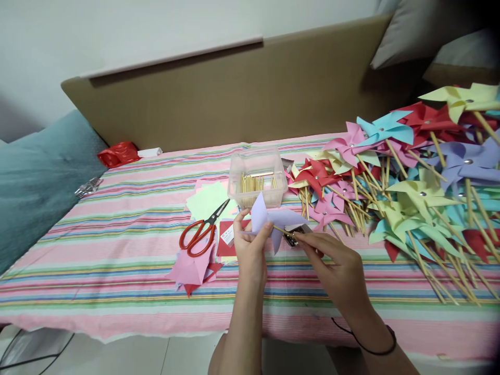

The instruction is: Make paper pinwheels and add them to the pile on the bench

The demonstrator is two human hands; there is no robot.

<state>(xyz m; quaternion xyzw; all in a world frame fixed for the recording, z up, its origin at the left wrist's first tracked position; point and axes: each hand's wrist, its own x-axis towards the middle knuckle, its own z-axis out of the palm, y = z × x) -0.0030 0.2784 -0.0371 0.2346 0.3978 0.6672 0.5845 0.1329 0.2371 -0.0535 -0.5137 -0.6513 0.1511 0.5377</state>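
Landmark for all places: box (275, 198), standing on the striped cloth (117, 250). Work piece located just in front of the box, on its near side: purple pinwheel (282, 217). Found pinched near its centre between thumb and fingers of the left hand (252, 242). Found in the right hand (339, 263): one stick (283, 231), gripped between thumb and fingertips in front of the box, running from there to the middle of the pinwheel.

Step in hand, by judgement: joining stick to pinwheel. Unable to confirm a pin through both; joint partly covered by the left thumb.

Required next, by judgement: a steady left pinch at the centre and a firm, straight press with the right hand to seat the joint, without creasing the pinwheel. Advisable: checking for free spin before adding to the pile (424, 195), right of the box.

Also noted: loose sticks (253, 183) inside the box; pack (289, 240) of small dark items, too small to identify, in front of the box, beside the right fingertips; scissors (211, 221), left of the box, lying across paper (206, 200).
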